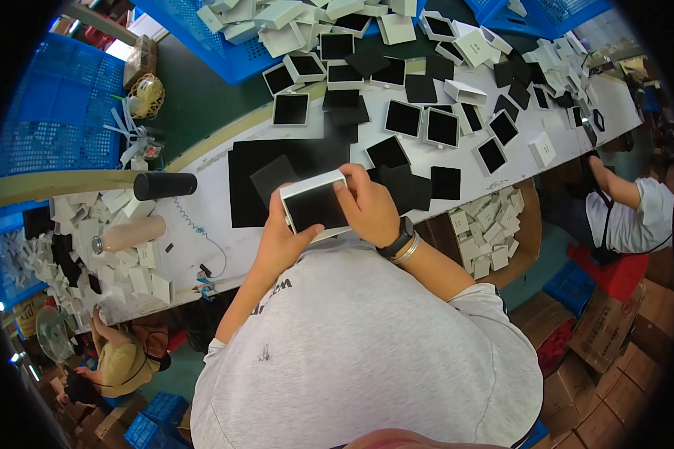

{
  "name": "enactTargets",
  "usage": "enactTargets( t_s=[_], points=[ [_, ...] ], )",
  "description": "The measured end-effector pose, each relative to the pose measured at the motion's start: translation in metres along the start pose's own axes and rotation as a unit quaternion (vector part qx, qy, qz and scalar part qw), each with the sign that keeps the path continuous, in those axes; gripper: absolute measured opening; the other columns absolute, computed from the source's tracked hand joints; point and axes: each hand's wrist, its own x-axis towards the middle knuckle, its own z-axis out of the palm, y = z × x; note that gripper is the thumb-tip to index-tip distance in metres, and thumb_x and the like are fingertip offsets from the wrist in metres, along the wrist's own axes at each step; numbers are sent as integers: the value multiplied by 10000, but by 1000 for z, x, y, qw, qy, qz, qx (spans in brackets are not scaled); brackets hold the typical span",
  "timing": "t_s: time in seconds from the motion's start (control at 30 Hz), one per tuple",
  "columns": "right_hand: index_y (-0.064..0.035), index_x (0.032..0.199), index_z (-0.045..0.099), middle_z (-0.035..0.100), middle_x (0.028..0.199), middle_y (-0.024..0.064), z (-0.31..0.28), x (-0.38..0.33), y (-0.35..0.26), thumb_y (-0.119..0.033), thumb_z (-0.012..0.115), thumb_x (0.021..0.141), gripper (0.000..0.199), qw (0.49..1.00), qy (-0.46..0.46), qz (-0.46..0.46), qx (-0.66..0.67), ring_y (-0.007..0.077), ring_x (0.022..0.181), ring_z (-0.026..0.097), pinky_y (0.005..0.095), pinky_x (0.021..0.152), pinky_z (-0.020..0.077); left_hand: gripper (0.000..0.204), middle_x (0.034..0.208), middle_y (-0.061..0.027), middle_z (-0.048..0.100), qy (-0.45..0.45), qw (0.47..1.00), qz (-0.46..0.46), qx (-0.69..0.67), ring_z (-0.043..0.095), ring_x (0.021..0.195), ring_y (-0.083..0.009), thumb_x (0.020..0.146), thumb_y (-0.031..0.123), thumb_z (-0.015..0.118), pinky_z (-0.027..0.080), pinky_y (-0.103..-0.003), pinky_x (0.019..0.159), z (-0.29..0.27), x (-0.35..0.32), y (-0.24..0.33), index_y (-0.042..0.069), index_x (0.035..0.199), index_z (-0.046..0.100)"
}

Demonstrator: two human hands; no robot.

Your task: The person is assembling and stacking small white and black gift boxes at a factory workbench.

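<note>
Close in front of my body I hold a small white open box (313,208) with a black pad inside. My left hand (283,243) grips its left end, the thumb along the near edge. My right hand (374,209) grips its right end, thumb pressing on the black pad. Under and beyond the box lies a dark mat (246,206), with a loose black sheet (274,178) on it. Right of my hands are more black sheets (403,187) and a single black square (445,183). The underside of the box is hidden.
Several black-lined white boxes (403,118) cover the white table (307,123). A blue crate (236,63) of white boxes stands beyond. Left are a black cylinder (165,185), a bottle (129,233) and piled boxes. A carton (528,258) stands right; co-workers sit at both sides.
</note>
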Motion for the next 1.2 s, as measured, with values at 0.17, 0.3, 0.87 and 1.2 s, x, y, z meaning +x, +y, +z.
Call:
enactTargets(
  t_s=[0.17,0.3,0.87,1.2],
  points=[
    [-27,1142,440,628,766,144,1,7,19,-188,552,899,313,995,-38,6,90,310,607,624,385,548,484,796,1207,-117,497,29,996,17,88,495,1129,-218,686,-53,717,397,-323,963,9,9,11,66,1350,293],
    [-5,1210,410,620,822,109,-10,4,26,-123,563,891,373,952,-187,86,224,174,620,617,305,577,501,736,1220,-124,491,43,997,-10,-68,491,1132,-192,732,-76,655,405,-302,962,9,17,11,34,1360,287],
    [82,1048,497,636,890,188,-258,-56,339,-305,456,961,399,731,508,288,354,242,683,657,298,580,563,945,1385,-145,403,16,849,76,523,340,1289,-330,537,212,855,253,-426,1072,-44,73,-30,40,1344,394],
    [-50,930,635,642,786,123,-103,65,208,-201,620,840,176,960,249,122,-28,242,739,630,345,674,497,433,1006,-94,550,176,953,24,247,525,971,-228,695,33,739,406,-312,854,-42,48,-35,19,1064,512]
  ],
)
